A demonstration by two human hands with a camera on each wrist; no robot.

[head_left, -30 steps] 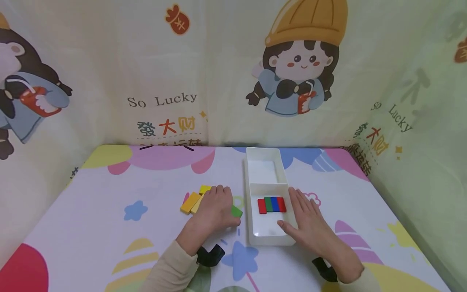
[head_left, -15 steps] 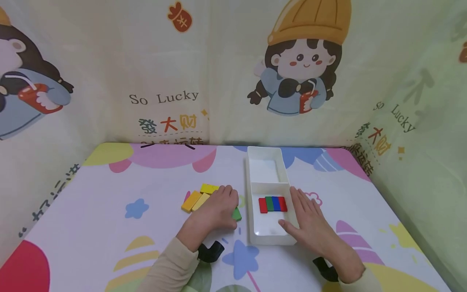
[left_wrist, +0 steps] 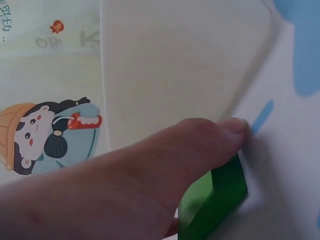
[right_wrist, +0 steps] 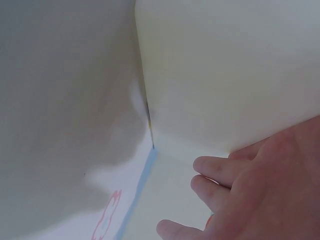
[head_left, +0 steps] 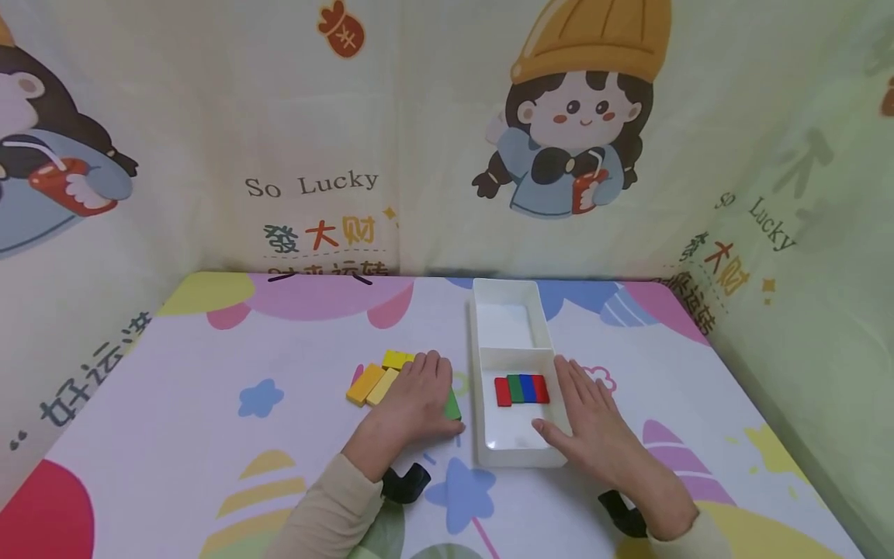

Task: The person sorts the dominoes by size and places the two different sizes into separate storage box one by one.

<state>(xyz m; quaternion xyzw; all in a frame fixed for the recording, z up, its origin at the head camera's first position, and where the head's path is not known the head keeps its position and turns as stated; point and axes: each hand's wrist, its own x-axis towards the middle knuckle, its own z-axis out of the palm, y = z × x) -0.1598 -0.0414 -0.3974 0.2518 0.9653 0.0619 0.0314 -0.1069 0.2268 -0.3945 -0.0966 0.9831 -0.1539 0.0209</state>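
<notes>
My left hand lies over a small pile of blocks left of the white box. Its thumb is against one end of a green block, with part of a finger on the other side in the left wrist view; most fingertips are hidden. By this hand lie a bright yellow block, an orange-yellow block and a pale yellow block. My right hand rests along the right wall of the white box, fingers straight, thumb over the rim.
The box's near compartment holds a row of flat blocks: a red one, a green one, a blue one and another red one. A divider separates the far compartment. Patterned fabric stands behind the table.
My left hand shifts slightly, and its thumb stretches further right past the green block's near end. The green block has turned a little. My right hand and the box stay in place.
</notes>
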